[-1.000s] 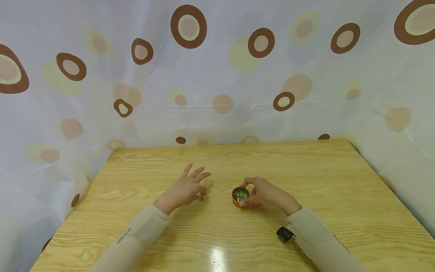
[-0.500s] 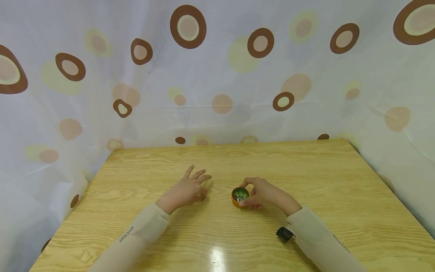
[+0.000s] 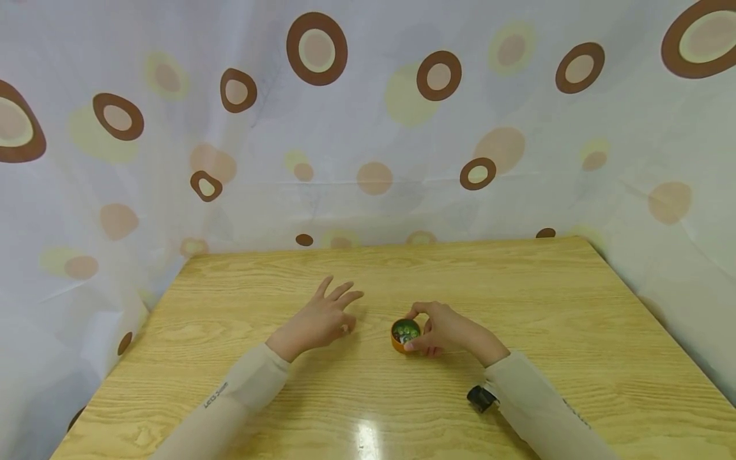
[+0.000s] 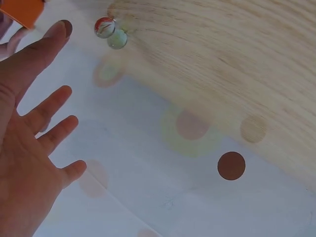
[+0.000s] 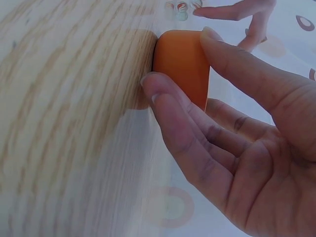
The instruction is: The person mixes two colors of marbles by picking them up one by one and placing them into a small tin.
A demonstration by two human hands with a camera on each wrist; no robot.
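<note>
My right hand (image 3: 451,329) grips a small round orange bowl (image 5: 182,61), thumb and fingers on opposite sides. The bowl stands upright on the table; several shiny greenish marbles (image 3: 406,331) lie inside. To its left hovers my left hand (image 3: 316,326), index finger curled in, the other fingers spread. In the right wrist view a marble (image 5: 197,4) sits at the left hand's fingertip, apparently pinched. Below that hand, a red-and-white marble (image 4: 104,27) and a pale green marble (image 4: 117,38) sit side by side near the tabletop. The head view hides these two under the hand.
The wooden table (image 3: 276,275) reaches back to a white spotted cloth (image 3: 368,128), which also hangs at both sides. A black strap-like piece (image 3: 481,397) is at my right cuff.
My left hand has shifted slightly right, towards the bowl. A small greenish spot seen by its fingertips earlier no longer shows in the head view. My right hand keeps its place on the bowl.
</note>
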